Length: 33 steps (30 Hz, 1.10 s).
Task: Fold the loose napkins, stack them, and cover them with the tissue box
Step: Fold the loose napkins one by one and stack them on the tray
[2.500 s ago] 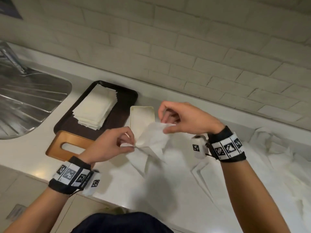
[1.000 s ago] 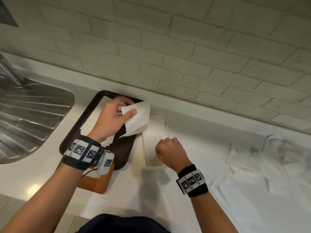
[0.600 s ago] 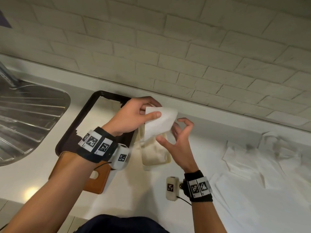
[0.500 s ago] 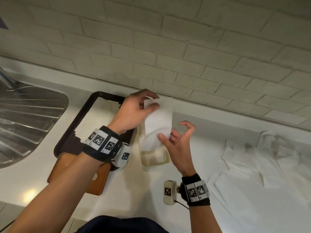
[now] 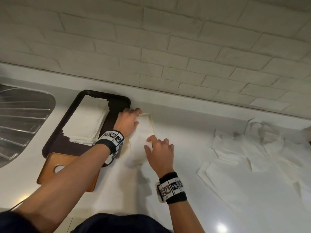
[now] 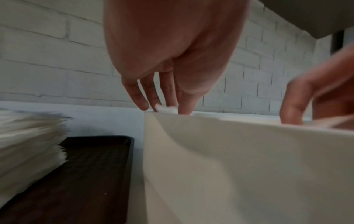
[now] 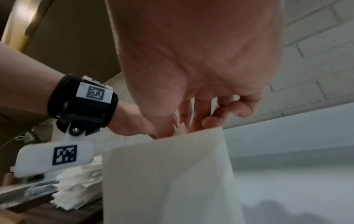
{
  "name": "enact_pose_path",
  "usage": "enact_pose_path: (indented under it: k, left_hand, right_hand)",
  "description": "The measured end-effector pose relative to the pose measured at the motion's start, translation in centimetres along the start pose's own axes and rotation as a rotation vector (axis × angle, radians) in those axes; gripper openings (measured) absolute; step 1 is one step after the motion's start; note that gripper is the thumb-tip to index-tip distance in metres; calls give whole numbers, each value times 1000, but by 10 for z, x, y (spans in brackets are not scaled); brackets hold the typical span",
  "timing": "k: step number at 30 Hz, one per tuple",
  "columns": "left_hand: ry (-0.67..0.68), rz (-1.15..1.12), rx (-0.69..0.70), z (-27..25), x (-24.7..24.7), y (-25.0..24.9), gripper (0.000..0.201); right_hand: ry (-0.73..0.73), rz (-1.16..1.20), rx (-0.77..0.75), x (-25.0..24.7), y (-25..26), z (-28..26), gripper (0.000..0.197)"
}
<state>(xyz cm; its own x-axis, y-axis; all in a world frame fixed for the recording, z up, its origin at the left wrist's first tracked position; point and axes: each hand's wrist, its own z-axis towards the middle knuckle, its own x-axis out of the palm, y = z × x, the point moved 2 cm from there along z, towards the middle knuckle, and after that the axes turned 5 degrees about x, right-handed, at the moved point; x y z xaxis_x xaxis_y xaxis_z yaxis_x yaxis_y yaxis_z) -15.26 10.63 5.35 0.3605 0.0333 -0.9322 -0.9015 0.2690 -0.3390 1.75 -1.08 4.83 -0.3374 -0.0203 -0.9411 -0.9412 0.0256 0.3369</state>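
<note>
A cream tissue box [image 5: 153, 126] stands open-topped just right of the dark tray [image 5: 117, 105]. A folded white napkin [image 5: 143, 134] lies along its top. My left hand [image 5: 135, 117] is at the box's far end and pinches the napkin's far edge [image 6: 165, 109] between thumb and fingers [image 6: 141, 100]. At the near end my right hand [image 5: 154, 143] is open, and its fingers [image 7: 199, 110] touch the napkin [image 7: 180, 130] over the box wall [image 7: 162, 181]. A stack of folded napkins [image 5: 85, 121] sits on the tray.
A wooden lid with a slot [image 5: 70, 172] leans on the tray's near edge. Several loose napkins [image 5: 252, 157] are spread over the white counter at the right. A steel drainboard [image 5: 21, 125] is at the left, and the brick wall runs close behind.
My left hand carried the folded napkin from over the tray to the cream box and lowered it onto the top. The right hand opened and came down on the napkin's near end.
</note>
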Motion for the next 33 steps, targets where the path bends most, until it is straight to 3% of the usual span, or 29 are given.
enact_pose_path:
  k: [4,8,11,14,16,18,20,22,24,26,28,33]
  left_hand:
    - [-158,-75,31,-17,-12,-31,44]
    - [-217,-323,101,-54,-12,-90,23]
    - [-54,-430,127,-80,16,-148,7]
    - [233,-375,66,-86,72,-199,12]
    - [439,-292,-8,-83,116,-225,33]
    - [585,-265,-77,-80,154,-250,61]
    - [606,-255,-119,-80,177,-274,83]
    - [564,-244,-146,-84,190,-292,89]
    - [530,-274,-149,-86,198,-299,79]
    - [449,-454,-153,-84,198,-294,49]
    - [336,-671,-177,-83,187,-284,25]
    - [192,-791,-205,-68,126,-262,27]
  right_hand:
    - [-126,180,110,-35,-64,-13,14]
    - [-58,132,237,-51,-183,-46,18]
    - [-37,149,426,-56,-271,-76,23]
    - [52,109,560,-48,-327,-91,54]
    - [137,31,535,-38,-338,-94,70]
    - [181,7,502,-30,-341,-94,70]
    - [199,-32,467,-26,-340,-94,64]
    - [186,-37,423,-23,-338,-96,56]
    - [160,37,387,-19,-341,-101,44]
    - [100,169,365,-19,-344,-103,24]
    - [26,376,374,-27,-345,-103,19]
    - [-41,741,301,-61,-314,-89,20]
